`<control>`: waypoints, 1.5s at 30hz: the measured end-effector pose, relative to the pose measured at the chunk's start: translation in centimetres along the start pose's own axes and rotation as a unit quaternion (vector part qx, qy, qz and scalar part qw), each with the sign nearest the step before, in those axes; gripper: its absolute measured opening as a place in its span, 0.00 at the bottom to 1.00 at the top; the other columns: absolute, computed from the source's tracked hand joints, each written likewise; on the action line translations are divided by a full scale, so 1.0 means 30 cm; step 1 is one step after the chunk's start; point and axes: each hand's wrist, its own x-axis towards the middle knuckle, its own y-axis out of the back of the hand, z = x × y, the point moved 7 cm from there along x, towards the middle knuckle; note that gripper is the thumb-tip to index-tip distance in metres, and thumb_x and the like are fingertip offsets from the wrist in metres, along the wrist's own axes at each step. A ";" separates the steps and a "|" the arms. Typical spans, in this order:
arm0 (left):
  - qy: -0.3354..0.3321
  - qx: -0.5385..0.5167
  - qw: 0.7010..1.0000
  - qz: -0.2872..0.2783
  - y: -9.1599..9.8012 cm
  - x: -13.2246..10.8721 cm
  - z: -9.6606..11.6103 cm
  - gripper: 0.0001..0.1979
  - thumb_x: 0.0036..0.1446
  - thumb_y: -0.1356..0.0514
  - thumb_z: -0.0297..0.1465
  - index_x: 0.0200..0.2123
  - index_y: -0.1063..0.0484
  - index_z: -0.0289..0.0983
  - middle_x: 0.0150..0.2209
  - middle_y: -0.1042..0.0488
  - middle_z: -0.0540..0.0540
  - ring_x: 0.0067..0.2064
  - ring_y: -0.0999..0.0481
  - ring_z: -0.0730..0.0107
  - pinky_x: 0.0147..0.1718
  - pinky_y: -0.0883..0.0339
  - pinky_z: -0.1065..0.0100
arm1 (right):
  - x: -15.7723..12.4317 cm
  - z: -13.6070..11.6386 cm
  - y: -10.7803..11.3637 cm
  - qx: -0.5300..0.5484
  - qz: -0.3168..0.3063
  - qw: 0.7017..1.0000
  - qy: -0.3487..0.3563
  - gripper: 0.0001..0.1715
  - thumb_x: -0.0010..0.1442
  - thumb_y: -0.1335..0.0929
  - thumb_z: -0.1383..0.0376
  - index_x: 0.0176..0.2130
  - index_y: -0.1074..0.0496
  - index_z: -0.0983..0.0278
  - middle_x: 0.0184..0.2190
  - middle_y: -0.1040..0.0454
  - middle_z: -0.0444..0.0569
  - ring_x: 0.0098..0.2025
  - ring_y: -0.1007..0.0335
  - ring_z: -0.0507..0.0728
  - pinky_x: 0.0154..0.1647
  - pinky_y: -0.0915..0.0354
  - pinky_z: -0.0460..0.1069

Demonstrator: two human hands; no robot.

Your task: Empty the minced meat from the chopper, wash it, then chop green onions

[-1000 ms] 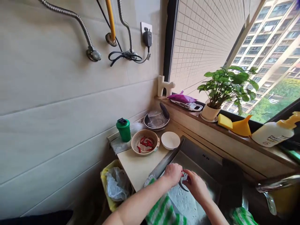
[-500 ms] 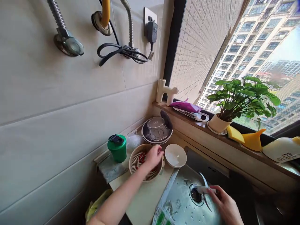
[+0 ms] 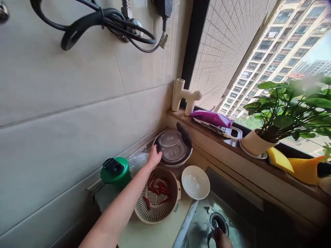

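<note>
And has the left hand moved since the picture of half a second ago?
Yes. Judged against the basket, the left hand has moved from above it to beyond it, toward the wall's corner with the window.

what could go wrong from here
The left forearm passes over the edge of the colander, so a sideways swing might tip it and spill the chillies. The left hand is at the rim of the stacked dishes; a clumsy pull could make them slide. The right hand is by the drain, so anything dropped there might fall in; whatever it may hold is too dim to tell.
</note>
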 end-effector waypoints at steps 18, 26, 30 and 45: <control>-0.350 0.341 0.872 -0.027 -0.114 -0.218 0.320 0.45 0.41 0.27 0.29 0.63 0.38 0.51 0.70 0.50 0.38 0.70 0.59 0.34 0.61 0.57 0.31 | 0.403 -1.427 0.646 -0.054 0.094 0.959 0.260 0.21 0.64 0.38 0.61 0.54 0.34 0.68 0.44 0.24 0.57 0.45 0.26 0.60 0.44 0.33 0.52; -0.356 0.397 0.844 -0.058 -0.098 -0.178 0.337 0.49 0.45 0.30 0.28 0.67 0.48 0.50 0.72 0.61 0.42 0.71 0.70 0.37 0.61 0.66 0.29 | 0.232 -1.069 0.788 -0.047 0.198 0.966 0.160 0.27 0.68 0.47 0.58 0.45 0.29 0.72 0.42 0.25 0.57 0.45 0.29 0.56 0.48 0.40 0.48; -0.368 0.396 0.837 -0.086 -0.123 -0.164 0.334 0.50 0.48 0.31 0.33 0.69 0.57 0.47 0.72 0.69 0.41 0.69 0.75 0.35 0.58 0.71 0.27 | -0.005 -0.532 0.750 -0.097 0.162 0.982 -0.021 0.29 0.67 0.48 0.60 0.38 0.27 0.73 0.36 0.24 0.63 0.42 0.28 0.60 0.44 0.39 0.49; -0.355 0.459 0.813 -0.048 -0.133 -0.085 0.431 0.46 0.50 0.35 0.43 0.68 0.55 0.47 0.69 0.62 0.39 0.65 0.52 0.37 0.59 0.55 0.41 | -0.379 0.320 0.273 -0.150 -0.027 0.923 -0.353 0.27 0.66 0.44 0.54 0.45 0.30 0.72 0.39 0.24 0.73 0.36 0.22 0.71 0.30 0.33 0.57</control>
